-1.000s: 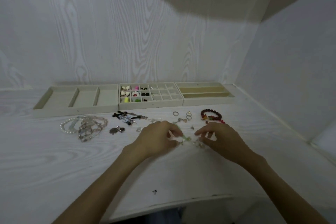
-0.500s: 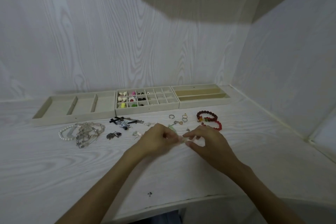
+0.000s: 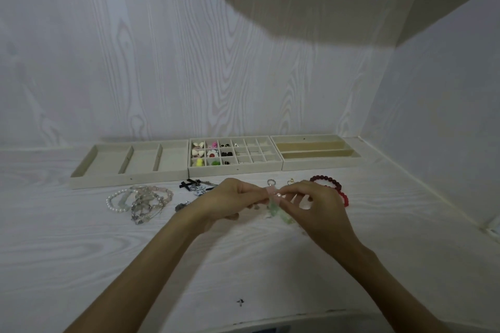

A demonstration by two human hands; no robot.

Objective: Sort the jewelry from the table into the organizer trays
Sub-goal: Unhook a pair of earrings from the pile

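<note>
Pinching a pale green piece (image 3: 273, 207), both hands (image 3: 232, 201) (image 3: 318, 208).

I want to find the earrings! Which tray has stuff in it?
The middle tray, the one with many little squares. The left tray and right tray look empty.

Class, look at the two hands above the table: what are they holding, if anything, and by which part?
Both the left hand and right hand pinch a small pale green and pink piece of jewelry at its top end; the green part hangs below.
</note>
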